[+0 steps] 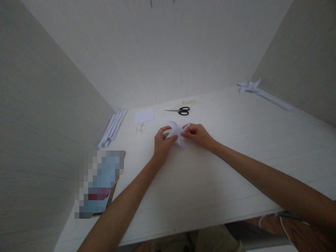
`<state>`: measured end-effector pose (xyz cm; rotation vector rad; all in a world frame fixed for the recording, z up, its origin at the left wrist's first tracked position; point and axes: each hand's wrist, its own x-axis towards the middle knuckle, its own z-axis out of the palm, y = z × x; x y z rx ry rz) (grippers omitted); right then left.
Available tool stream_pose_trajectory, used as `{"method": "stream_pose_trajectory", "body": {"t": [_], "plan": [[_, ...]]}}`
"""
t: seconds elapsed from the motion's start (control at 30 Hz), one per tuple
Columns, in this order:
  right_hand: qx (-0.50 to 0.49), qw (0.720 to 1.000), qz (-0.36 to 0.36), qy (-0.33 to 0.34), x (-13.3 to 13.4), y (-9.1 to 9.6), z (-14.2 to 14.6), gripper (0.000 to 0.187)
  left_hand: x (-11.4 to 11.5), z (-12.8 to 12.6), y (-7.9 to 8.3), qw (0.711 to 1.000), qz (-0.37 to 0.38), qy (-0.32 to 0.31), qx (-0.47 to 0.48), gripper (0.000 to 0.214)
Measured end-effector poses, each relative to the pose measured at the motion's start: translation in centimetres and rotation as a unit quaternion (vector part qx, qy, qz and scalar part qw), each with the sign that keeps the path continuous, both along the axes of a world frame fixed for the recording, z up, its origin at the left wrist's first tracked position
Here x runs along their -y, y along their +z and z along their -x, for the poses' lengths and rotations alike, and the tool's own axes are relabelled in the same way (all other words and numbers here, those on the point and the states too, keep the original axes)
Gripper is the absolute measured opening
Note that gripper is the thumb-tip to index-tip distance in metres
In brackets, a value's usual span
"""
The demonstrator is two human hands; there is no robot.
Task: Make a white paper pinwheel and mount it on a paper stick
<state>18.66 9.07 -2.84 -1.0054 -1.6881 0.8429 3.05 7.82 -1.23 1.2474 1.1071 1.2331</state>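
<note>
Between my two hands is a white paper pinwheel (pixel 174 131) with curved blades, held just over the table. My left hand (pixel 162 141) grips its left side, the thumb lying near the middle. On the right, the thumb and fingers of my right hand (pixel 198 134) pinch the paper close to the centre. Just beyond my hands lies a pair of scissors (pixel 184 111) with black handles, blades pointing left. A white paper square (pixel 144 116) rests farther left, and some small rubber bands (pixel 141 128) lie below it.
Several rolled white paper tubes (pixel 112 128) lie by the left wall. At the far right, a paper pinwheel (pixel 249 86) is joined to a paper stick (pixel 274 99). A blurred-out flat object (pixel 105 178) sits front left. More small bands (pixel 189 102) lie behind the scissors. Walls enclose three sides.
</note>
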Motion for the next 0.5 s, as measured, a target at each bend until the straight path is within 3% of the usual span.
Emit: {"method": "stream_pose_trajectory", "body": {"t": [0.5], "plan": [[0.026,1.0,0.0,-0.008,0.09,0.04,-0.07,0.019,0.19,-0.03,0.12,0.999,-0.023,-0.008,-0.037,0.039]]}}
